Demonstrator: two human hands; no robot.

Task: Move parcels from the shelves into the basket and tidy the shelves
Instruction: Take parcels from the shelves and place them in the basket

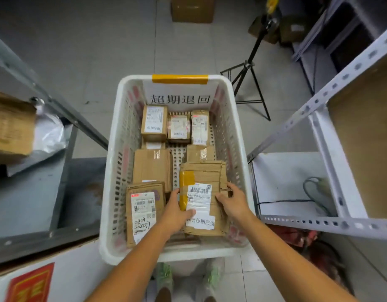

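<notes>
At left stands a grey metal shelf (pixel 64 112). On the floor, a white plastic basket (pixel 110 171) holds labelled parcels (pixel 154 123) along its left and far sides. In its near right corner, a person's left hand (pixel 177 211) clasps the yellow-taped left edge of a flat cardboard parcel (pixel 204 177), and the right hand (pixel 234 201) grips its right edge. The parcel's long axis runs near to far, with the label up. A white shelf (pixel 319 99) stands at right.

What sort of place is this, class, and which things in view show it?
Probably a parcel depot or storeroom: a white basket of labelled cardboard parcels, slotted metal shelving on both sides.
</notes>
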